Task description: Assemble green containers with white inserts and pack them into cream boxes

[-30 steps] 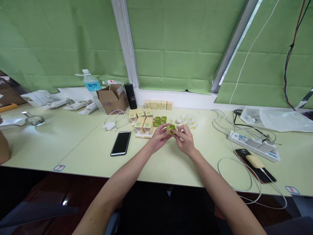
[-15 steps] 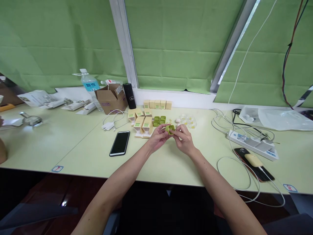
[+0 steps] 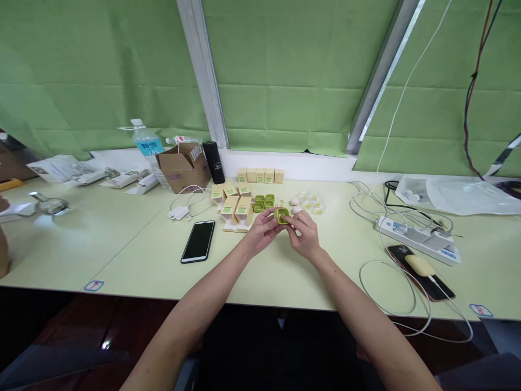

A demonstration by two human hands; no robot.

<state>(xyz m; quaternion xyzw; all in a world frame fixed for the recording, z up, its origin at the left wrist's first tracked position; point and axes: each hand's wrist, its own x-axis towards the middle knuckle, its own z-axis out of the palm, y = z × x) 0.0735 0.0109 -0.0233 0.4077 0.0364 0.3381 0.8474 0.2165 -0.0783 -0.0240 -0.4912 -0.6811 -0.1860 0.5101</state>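
Observation:
My left hand (image 3: 262, 232) is closed round a small green square cup (image 3: 279, 213), its open side tilted up toward me above the table. My right hand (image 3: 304, 233) is closed against the cup's right side, a finger reaching into the opening; whether it holds anything small inside is hidden. Several similar green cups (image 3: 264, 202) stand in a cluster just behind. Beside them lie tiny yellowish pieces (image 3: 280, 203), too small to make out. Clear round pieces with yellow centres (image 3: 312, 202) and white pieces (image 3: 296, 205) lie to the right.
Opened small cartons (image 3: 230, 208) sit left of the cups, with a row of closed ones (image 3: 260, 175) behind. A phone (image 3: 198, 241), charger (image 3: 178, 212), cardboard box (image 3: 183, 169) and black bottle (image 3: 214, 163) stand left. Right are a power strip (image 3: 417, 239), loose cables and another phone (image 3: 437, 288).
The view has shifted slightly. Both hands keep the green cup at nearly the same spot, with the right fingers moving a little at its opening.

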